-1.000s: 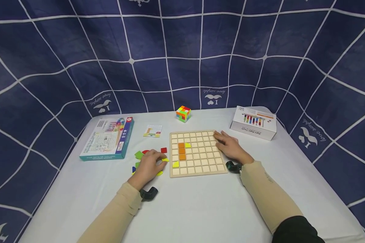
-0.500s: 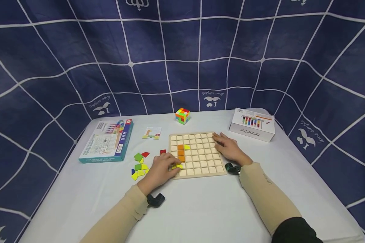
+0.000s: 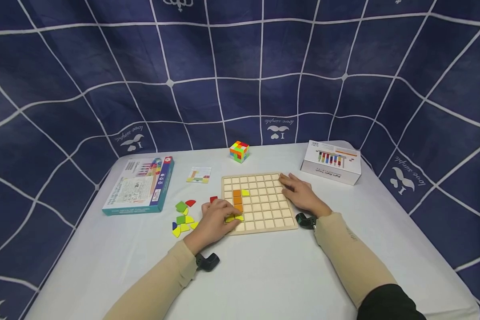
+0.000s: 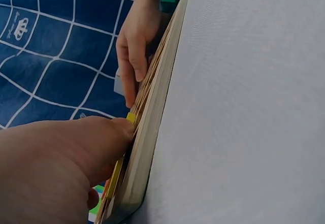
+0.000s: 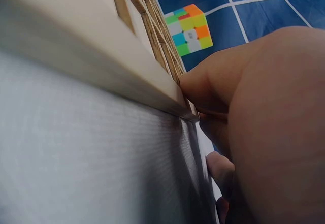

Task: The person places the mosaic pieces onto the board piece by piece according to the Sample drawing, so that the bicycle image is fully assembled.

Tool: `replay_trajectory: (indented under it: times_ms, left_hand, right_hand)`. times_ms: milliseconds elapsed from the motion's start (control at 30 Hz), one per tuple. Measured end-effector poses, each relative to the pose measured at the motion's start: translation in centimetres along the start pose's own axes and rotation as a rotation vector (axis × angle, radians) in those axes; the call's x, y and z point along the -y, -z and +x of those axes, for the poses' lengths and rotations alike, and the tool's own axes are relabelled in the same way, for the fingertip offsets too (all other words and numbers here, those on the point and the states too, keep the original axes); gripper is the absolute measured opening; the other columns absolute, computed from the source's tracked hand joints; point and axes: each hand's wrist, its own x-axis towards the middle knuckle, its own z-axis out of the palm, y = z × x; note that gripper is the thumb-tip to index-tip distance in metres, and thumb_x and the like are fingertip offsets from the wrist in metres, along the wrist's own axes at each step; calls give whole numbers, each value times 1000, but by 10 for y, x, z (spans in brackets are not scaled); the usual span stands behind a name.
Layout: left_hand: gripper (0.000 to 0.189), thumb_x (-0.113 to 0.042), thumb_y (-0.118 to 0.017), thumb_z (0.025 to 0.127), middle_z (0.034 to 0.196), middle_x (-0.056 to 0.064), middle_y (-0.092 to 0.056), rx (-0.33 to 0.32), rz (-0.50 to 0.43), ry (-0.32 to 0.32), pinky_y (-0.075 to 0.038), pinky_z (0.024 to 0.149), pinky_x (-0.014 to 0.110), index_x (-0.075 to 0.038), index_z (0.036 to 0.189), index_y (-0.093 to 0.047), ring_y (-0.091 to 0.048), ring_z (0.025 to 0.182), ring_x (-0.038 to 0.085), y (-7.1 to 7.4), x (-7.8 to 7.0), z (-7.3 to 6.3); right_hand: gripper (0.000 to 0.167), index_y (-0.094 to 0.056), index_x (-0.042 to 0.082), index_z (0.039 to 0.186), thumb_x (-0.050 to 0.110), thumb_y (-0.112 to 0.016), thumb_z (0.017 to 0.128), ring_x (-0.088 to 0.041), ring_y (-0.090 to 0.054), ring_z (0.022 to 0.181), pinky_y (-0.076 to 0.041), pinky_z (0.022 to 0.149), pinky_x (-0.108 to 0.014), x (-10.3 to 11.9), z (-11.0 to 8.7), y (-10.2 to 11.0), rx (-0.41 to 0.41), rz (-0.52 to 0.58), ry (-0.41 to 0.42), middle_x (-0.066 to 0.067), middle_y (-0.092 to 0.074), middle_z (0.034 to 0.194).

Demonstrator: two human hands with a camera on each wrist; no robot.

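My left hand [image 3: 216, 218] pinches a yellow tile [image 3: 239, 218] at the lower left of the wooden grid board [image 3: 260, 230]. Beside it, partly behind the fingers, a second yellow tile [image 3: 230, 219] lies in the grid. In the left wrist view the thumb covers most of the held yellow tile [image 4: 131, 118], close over the board. A column of orange tiles [image 3: 238, 201] and another yellow tile [image 3: 245, 192] sit higher up. On the board's right rim [image 5: 172, 102] rests my right hand [image 3: 302, 194], fingers extended, thumb on the edge.
Several loose green, yellow, red and blue tiles [image 3: 181, 220] lie left of the board, with a red tile [image 3: 213, 198] near its edge. Behind are a pattern card [image 3: 199, 174], a puzzle cube [image 3: 239, 151], a flat teal-edged box [image 3: 138, 186] and a white box [image 3: 331, 162].
My left hand has carried the yellow tile rightward from the loose pile onto the lower left of the board. My right hand stays at the right rim.
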Motion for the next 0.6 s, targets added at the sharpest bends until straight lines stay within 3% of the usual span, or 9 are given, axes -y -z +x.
replay_trajectory:
  times_ms: [300, 600]
  left_hand:
    - [19, -37, -75, 94, 105, -11, -62, 14, 27, 5, -22, 88, 45, -30, 110, -79, -49, 114, 16, 0, 2, 0]
    - [18, -36, -75, 94, 109, -9, -61, -14, 19, 12, -20, 87, 45, -29, 110, -80, -47, 117, 19, 0, 4, -2]
  right_hand:
    - [51, -46, 9, 155, 25, -51, 107, -36, -17, 158, -6, 123, -63, 1, -1, 0, 7, 8, -10, -2, -32, 167]
    - [51, -45, 10, 155, 26, -50, 107, -35, -16, 159, -7, 123, -61, 2, 1, 0, 8, -6, -17, -1, -32, 168]
